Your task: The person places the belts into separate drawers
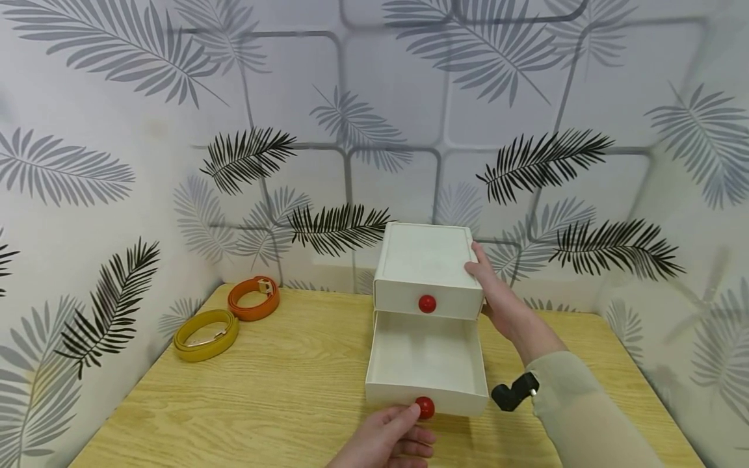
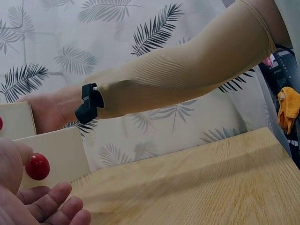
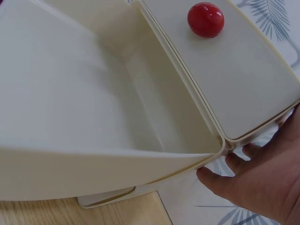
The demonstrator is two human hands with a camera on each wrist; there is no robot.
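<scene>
A small white drawer cabinet (image 1: 426,253) stands on the table, its upper drawer (image 1: 404,298) closed and its lower drawer (image 1: 424,351) pulled far out. Inside, the lower drawer is bare. My left hand (image 1: 389,439) is at the lower drawer's red knob (image 1: 425,407): the thumb touches its side, while the loosely bent fingers (image 2: 49,199) lie below and apart from it. Against the cabinet's right side rests my right hand (image 1: 497,296), fingers extended along the wall and top edge. The upper red knob (image 3: 206,19) shows close up in the right wrist view.
A coiled yellow belt (image 1: 206,335) and a coiled orange belt (image 1: 253,298) lie at the table's back left. Leaf-patterned walls (image 1: 386,97) enclose the back and sides. Off the table's edge in the left wrist view hangs an orange cloth (image 2: 288,112).
</scene>
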